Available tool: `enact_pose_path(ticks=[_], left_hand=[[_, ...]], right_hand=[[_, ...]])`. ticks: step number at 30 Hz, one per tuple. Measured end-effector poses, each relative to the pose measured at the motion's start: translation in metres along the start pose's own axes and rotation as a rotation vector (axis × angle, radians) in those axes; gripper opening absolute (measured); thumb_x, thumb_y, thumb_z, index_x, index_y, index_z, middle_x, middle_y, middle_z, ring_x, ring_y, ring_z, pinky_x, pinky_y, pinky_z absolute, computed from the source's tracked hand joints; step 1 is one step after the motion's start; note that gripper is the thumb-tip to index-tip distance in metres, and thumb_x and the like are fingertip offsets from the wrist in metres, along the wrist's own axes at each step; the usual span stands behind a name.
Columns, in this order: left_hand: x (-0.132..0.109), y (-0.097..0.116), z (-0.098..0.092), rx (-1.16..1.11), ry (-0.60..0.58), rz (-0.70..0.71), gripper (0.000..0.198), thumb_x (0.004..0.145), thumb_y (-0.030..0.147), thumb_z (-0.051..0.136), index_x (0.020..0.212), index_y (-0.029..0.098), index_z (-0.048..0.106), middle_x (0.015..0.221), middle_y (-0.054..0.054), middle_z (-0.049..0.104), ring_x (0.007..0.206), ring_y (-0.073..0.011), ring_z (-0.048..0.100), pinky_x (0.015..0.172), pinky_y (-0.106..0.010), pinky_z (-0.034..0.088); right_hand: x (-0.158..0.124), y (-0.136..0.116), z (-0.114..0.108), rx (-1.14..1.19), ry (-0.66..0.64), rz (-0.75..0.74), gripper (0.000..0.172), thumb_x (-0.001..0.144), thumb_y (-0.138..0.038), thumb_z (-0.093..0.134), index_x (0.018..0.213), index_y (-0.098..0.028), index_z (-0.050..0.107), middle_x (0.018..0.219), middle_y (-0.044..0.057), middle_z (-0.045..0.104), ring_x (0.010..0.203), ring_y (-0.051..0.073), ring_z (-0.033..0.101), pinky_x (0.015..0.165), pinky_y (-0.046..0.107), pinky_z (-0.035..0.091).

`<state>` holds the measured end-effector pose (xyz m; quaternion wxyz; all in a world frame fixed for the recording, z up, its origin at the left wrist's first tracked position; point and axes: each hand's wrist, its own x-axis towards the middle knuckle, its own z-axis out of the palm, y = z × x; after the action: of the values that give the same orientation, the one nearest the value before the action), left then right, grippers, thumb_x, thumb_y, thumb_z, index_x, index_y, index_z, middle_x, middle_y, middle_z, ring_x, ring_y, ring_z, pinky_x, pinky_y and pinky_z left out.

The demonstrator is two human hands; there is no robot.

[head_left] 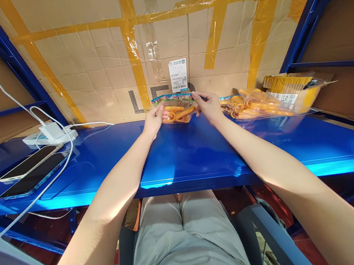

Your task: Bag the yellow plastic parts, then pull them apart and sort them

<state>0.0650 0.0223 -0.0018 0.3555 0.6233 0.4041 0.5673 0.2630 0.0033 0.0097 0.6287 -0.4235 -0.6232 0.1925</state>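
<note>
A clear plastic bag [178, 106] with a colourful printed top band hangs between my two hands at the back of the blue table. Several orange ring-shaped or curved pieces show through it; their exact kind I cannot make out. My left hand [155, 119] pinches the bag's left side. At its upper right corner, my right hand [208, 105] grips the edge between thumb and fingers. Just right of that hand lies a larger clear bag [255, 104] full of similar orange pieces.
A yellow packet [292, 90] with a white label stands at the right. Two phones [33, 163] lie at the left near a power strip [50, 133] with white cables. Taped cardboard [102, 72] walls the back of the blue table [193, 156].
</note>
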Motion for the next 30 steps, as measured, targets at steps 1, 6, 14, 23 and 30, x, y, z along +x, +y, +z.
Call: enact_pose_path(ticks=[1,6,14,23,30], left_hand=[[0.000,-0.001,0.000,-0.005,-0.007,-0.045,0.046,0.095,0.047,0.055,0.130,0.017,0.061,0.082,-0.004,0.075,0.071,-0.0123,0.070,0.069,-0.022,0.054],[-0.002,-0.009,-0.002,0.053,-0.075,-0.239,0.056,0.092,0.056,0.056,0.134,0.020,0.054,0.081,-0.006,0.076,0.059,-0.0141,0.070,0.061,-0.024,0.052],[-0.004,-0.014,-0.002,0.163,-0.180,-0.304,0.034,0.096,0.049,0.052,0.107,0.018,0.064,0.115,-0.012,0.073,0.083,-0.0170,0.073,0.065,-0.022,0.049],[-0.007,-0.011,-0.003,0.177,-0.182,-0.274,0.033,0.093,0.046,0.059,0.111,0.019,0.063,0.117,-0.012,0.072,0.087,-0.0188,0.073,0.067,-0.024,0.049],[-0.005,-0.015,-0.003,0.120,-0.164,-0.317,0.039,0.092,0.047,0.060,0.120,0.019,0.059,0.117,-0.015,0.072,0.092,-0.0213,0.073,0.072,-0.029,0.055]], right_hand=[[0.000,0.001,0.000,0.000,-0.013,0.025,0.055,0.084,-0.065,0.057,0.108,-0.019,0.074,0.076,0.003,0.072,0.069,0.023,0.072,0.057,0.031,0.058],[0.002,0.011,0.001,0.038,-0.060,0.139,0.056,0.083,-0.063,0.061,0.116,-0.018,0.070,0.088,0.006,0.073,0.065,0.021,0.072,0.054,0.030,0.057],[0.002,0.014,0.002,0.102,-0.078,0.524,0.019,0.092,-0.037,0.058,0.093,-0.018,0.062,0.084,0.006,0.071,0.066,0.015,0.071,0.057,0.025,0.057],[-0.001,0.005,-0.011,0.035,-0.293,0.885,0.031,0.097,-0.037,0.049,0.074,-0.018,0.054,0.049,-0.001,0.054,0.034,0.008,0.045,0.033,0.019,0.040],[-0.002,0.011,-0.008,0.174,-0.357,0.869,0.027,0.095,-0.035,0.057,0.077,-0.016,0.062,0.065,0.006,0.069,0.043,0.009,0.053,0.040,0.018,0.045]])
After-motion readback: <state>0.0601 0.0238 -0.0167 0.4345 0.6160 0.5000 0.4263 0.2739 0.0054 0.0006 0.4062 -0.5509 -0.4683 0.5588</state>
